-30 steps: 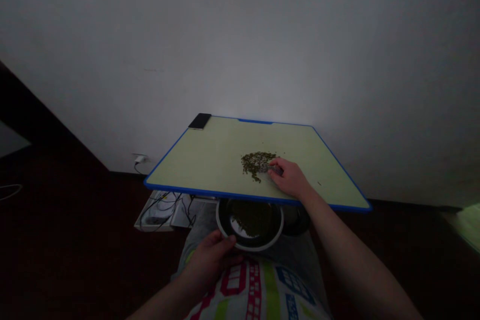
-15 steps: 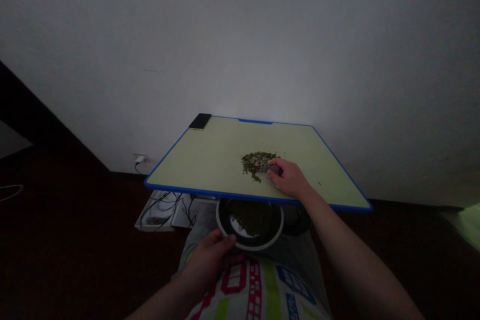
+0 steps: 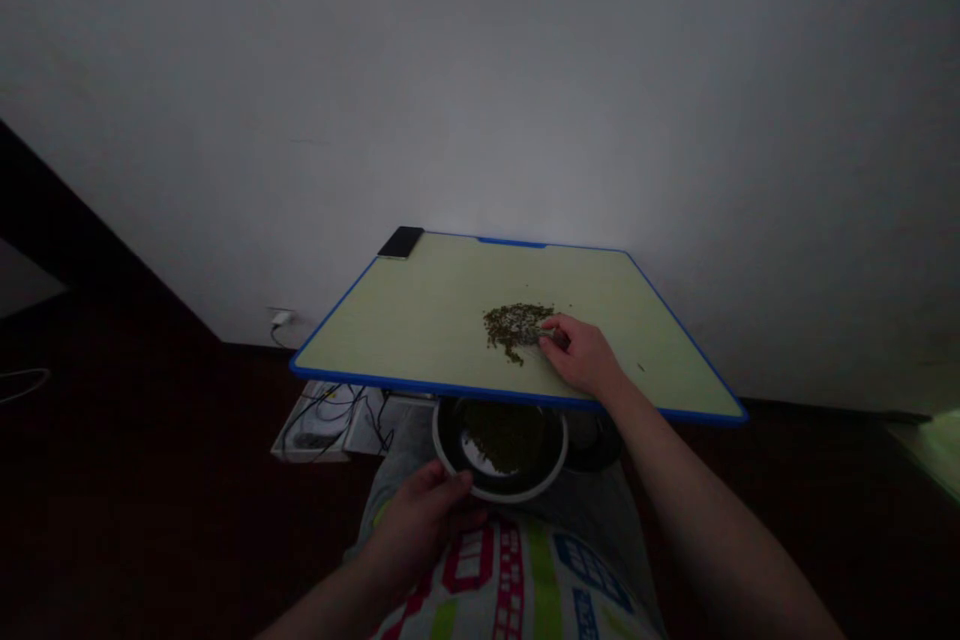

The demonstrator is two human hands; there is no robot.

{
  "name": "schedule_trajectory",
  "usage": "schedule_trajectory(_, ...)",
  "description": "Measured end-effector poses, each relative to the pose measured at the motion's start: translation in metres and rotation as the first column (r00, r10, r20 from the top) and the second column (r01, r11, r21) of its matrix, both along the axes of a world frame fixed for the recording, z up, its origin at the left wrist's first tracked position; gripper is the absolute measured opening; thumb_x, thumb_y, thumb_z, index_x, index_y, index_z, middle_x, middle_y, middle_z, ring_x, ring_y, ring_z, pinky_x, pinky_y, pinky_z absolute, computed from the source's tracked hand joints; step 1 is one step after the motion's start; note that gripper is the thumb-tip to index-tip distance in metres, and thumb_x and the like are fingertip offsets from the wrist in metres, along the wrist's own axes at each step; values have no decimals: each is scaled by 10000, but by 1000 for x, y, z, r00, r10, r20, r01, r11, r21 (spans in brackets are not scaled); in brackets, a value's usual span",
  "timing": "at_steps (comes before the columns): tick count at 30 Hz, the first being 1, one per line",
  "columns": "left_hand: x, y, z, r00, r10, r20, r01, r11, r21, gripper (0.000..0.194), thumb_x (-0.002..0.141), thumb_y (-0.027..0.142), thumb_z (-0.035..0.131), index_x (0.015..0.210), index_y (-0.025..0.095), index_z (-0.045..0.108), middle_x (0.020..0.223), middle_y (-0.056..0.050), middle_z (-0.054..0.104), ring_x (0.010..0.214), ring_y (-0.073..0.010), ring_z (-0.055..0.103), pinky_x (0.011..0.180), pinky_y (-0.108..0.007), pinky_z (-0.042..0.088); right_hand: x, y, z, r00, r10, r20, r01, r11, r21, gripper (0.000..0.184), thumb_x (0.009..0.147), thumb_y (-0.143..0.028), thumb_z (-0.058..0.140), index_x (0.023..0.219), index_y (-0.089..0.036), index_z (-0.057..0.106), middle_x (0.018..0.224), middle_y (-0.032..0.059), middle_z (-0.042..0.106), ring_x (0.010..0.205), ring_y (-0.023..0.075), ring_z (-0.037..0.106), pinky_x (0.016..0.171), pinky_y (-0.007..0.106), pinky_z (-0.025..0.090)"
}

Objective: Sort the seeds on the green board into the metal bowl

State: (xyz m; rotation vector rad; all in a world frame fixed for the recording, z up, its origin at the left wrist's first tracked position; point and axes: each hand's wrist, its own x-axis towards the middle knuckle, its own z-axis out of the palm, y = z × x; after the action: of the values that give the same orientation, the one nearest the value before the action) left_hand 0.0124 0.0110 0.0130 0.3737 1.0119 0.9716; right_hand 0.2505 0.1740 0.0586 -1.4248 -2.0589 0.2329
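Note:
A loose patch of small green-brown grains, perhaps beans, lies spread on the pale table with a blue edge. At the right side of the patch is my right hand, its fingers pinched around something small and greyish that I cannot make out. Below the table's near edge, a white-rimmed bowl with a dark inside rests over my lap. More of the grains fill much of it. My left hand grips the bowl's near-left rim, thumb on top.
A black phone lies at the table's far left corner, against the wall. A small dark sliver is on the right part of the table. Under it stand a white box with cables and, at right, a dark round object.
Both hands stay almost where they were, with only slight movement in the right fingers beside the grains. The bowl and the spread of grains look nearly the same.

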Motion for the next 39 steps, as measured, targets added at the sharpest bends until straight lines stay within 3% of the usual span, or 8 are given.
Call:
schedule_trajectory(5,1,0,4,1000,15,-5,-15,1000,-15,309,558,253,871,791,149,698,822,-76,786,712,-198,718,667,-293,570,0,-1,1,1000,12,-1,-12,1000,-20,218,804,-285,561,966,-170,652,627,-9,585,573,139,507,609,268,366)
schedule_trajectory(10,1,-1,4,1000,7,-6,-7,1000,-9,242,622,234,833,811,151,708,831,-67,788,748,-210,724,682,-292,564,0,0,1,1000,17,5,-17,1000,-15,234,815,-300,562,987,-171,655,635,-4,590,575,140,506,612,268,365)
schedule_trajectory(20,1,-1,2,1000,8,2,-8,1000,1,257,590,240,855,780,151,707,818,-74,787,722,-206,726,659,-286,569,-4,3,4,1000,8,10,-7,1000,-14,215,802,-276,563,966,-173,655,642,4,598,594,147,527,626,272,382)
schedule_trajectory(30,2,0,-3,1000,22,5,-22,1000,6,371,512,287,898,794,148,701,803,-76,788,708,-209,732,639,-284,576,0,2,-1,1000,-25,-1,25,1000,6,200,792,-285,560,937,-180,649,645,0,597,595,149,526,622,274,382)
schedule_trajectory(39,1,0,-1,1000,14,9,-14,1000,3,306,569,276,871,789,153,696,818,-71,789,733,-212,734,664,-288,579,-3,4,0,1000,-16,4,16,1000,-21,230,808,-292,558,981,-174,653,669,9,614,591,143,521,624,271,379)
